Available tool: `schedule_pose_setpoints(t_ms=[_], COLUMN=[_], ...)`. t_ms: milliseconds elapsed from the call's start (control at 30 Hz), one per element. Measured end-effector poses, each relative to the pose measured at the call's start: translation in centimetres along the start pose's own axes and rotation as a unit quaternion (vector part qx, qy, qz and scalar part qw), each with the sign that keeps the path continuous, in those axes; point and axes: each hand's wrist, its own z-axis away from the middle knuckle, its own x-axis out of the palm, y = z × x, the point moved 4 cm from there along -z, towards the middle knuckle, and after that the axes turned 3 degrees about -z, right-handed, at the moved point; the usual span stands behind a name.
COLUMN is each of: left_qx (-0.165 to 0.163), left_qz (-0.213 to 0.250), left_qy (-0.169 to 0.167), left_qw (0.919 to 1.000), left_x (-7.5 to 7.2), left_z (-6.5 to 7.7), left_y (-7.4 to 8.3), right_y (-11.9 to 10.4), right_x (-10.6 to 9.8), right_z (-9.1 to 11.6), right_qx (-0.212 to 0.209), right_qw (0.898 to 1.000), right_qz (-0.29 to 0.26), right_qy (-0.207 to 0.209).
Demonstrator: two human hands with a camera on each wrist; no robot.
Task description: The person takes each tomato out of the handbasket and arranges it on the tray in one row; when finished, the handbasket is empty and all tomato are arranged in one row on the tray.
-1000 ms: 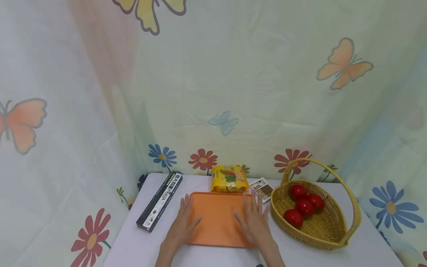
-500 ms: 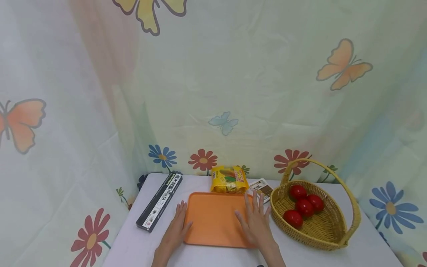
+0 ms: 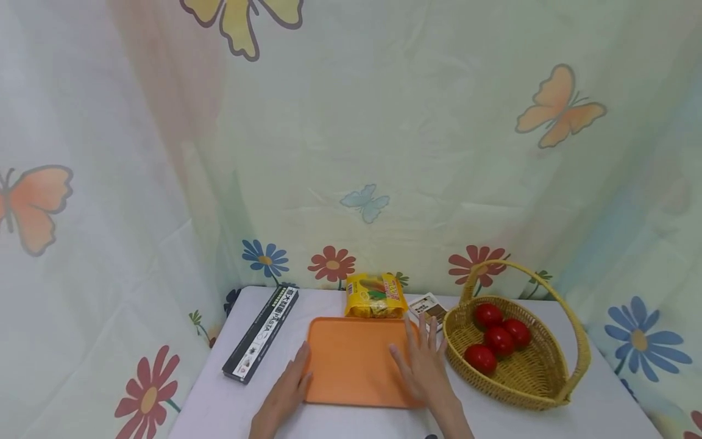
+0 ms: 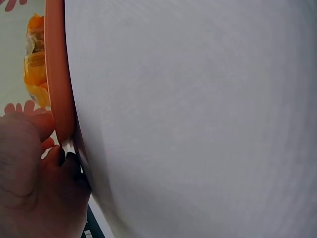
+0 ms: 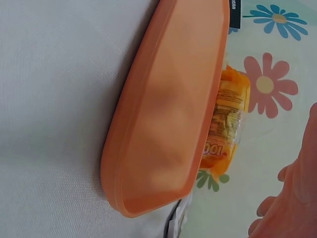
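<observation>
Left hand [image 3: 284, 390] has shifted outward to the left edge of the orange tray [image 3: 351, 366], fingers together, exposing more surface; right hand [image 3: 426, 371], fingers wide, is at the right edge.

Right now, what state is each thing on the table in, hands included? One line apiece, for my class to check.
Orange tray: lying flat, open side up.
Left hand: fingers extended, at the tray's left edge.
Right hand: fingers spread, by the tray's right edge.
Yellow package: plump, behind the tray.
Black box: lying flat.
Small packet: lying down, partly hidden.
Wicker basket: upright, handle raised.
Red fruits: four, in the basket.
</observation>
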Motion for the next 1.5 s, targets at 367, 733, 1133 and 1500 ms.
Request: schedule_pose_setpoints(t_ms=[367,733,1133,1500], left_qx=[0.002,-0.010,-0.011,-0.011], left_qz=[-0.006,0.008,0.003,0.007], left_qy=[-0.027,-0.036,-0.032,-0.016], left_qw=[0.9996,0.9993,0.9994,0.9998], left_x=[0.4,0.5,-0.5,-0.6], left_z=[0.2,0.2,-0.8,-1.4], left_y=[0.0,0.2,0.1,-0.4], right_y=[0.0,0.3,-1.3,-0.7], right_x=[-0.5,-0.9,-6.3,-8.2], right_z=[0.3,0.4,-0.1,-0.2], right_qx=[0.004,0.006,-0.043,-0.034], right_qw=[1.000,1.000,0.998,0.998], right_qz=[0.003,0.004,-0.038,-0.017], right_qy=[0.006,-0.007,0.041,0.059])
